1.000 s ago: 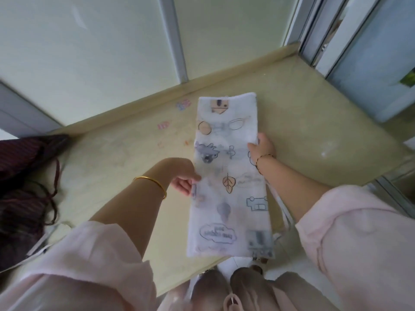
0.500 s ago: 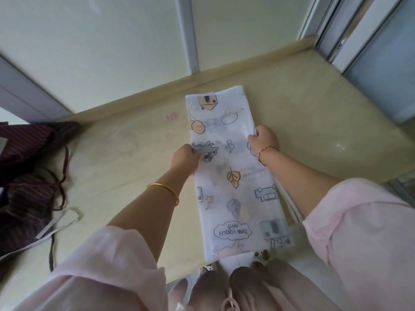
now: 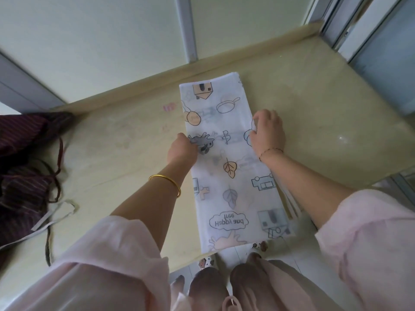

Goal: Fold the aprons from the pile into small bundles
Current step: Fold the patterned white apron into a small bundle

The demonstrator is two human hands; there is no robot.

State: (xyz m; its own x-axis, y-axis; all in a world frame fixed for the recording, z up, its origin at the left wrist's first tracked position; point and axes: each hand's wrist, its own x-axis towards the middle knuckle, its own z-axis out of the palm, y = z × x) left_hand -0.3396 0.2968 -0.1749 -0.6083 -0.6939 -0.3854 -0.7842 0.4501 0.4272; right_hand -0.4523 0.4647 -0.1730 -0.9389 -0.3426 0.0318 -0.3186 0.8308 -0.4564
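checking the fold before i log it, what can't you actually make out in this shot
- Head view, left hand: fingertips hidden by its own knuckles at the white apron edge.
- Head view, dark pile: cut off by the left frame edge, count unclear.
- Head view, straps: mostly covered by the right arm.

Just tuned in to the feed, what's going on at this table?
A person is folding a white printed apron, now a long narrow strip lying on the table with its near end just past the front edge. The left hand grips the strip's left edge and the right hand grips its right edge, about midway along. A pile of dark striped aprons sits at the left.
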